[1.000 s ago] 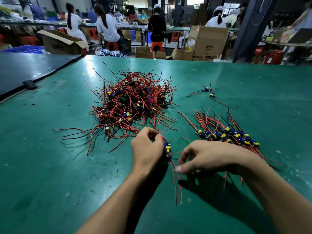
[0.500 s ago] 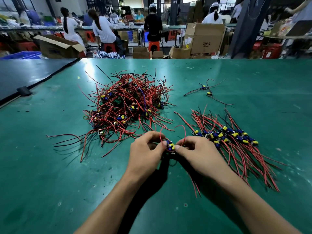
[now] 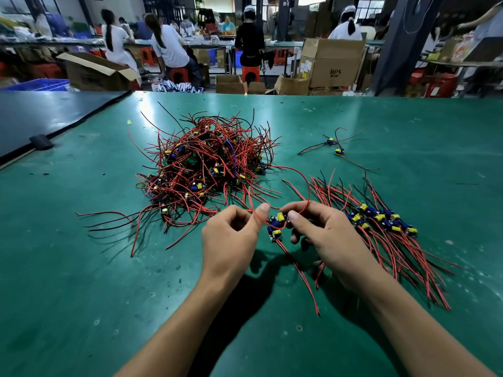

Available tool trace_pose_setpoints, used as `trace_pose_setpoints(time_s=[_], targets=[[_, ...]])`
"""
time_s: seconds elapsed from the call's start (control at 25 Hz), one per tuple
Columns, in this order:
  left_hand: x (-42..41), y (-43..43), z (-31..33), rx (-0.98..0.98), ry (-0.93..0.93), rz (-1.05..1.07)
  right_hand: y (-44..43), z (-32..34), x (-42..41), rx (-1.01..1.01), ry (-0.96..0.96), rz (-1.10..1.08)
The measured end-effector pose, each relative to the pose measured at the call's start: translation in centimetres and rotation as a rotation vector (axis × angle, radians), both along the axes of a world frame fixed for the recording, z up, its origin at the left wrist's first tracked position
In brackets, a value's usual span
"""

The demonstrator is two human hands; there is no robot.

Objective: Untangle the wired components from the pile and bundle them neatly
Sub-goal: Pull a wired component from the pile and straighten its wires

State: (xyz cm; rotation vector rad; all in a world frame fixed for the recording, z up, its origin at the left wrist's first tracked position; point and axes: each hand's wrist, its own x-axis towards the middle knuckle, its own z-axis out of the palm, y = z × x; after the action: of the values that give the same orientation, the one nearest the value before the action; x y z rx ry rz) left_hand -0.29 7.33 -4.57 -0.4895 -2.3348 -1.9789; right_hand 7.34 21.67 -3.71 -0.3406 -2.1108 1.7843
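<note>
A tangled pile (image 3: 206, 170) of red and black wires with small yellow and blue components lies on the green table (image 3: 81, 268). To its right lies a sorted row of components (image 3: 381, 221), their wires trailing towards me. Between my hands is a small cluster of components (image 3: 276, 227). My left hand (image 3: 231, 238) pinches a red wire from it. My right hand (image 3: 326, 232) grips the cluster, and a red wire loops up over its fingers. Red and black leads hang down from the cluster onto the table.
Two loose wired components (image 3: 334, 146) lie at the back right of the table. A dark mat (image 3: 40, 115) covers the far left corner. Beyond the table stand cardboard boxes (image 3: 330, 62), red stools and several people at other benches.
My right hand came up to the cluster and took hold of it. A red wire now arcs in a wide loop above both hands.
</note>
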Motion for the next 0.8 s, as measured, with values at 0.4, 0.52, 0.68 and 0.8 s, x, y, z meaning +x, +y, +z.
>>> trace_pose_setpoints(time_s=[0.4,0.52,0.68,0.8], targets=[[0.4,0.2,0.1,-0.123,0.076,-0.005,-1.6,-0.6,0.0,0.181,0.049,0.001],[0.3,0.0,-0.2,-0.085,0.288,0.122,-1.5,-0.7,-0.1,0.128,0.069,-0.039],[-0.6,-0.4,-0.5,-0.139,0.585,0.205,-1.1,-0.3,0.1,0.071,0.061,0.068],[-0.7,-0.4,-0.6,-0.203,0.578,0.028,-0.8,-0.1,0.3,0.000,0.015,0.154]])
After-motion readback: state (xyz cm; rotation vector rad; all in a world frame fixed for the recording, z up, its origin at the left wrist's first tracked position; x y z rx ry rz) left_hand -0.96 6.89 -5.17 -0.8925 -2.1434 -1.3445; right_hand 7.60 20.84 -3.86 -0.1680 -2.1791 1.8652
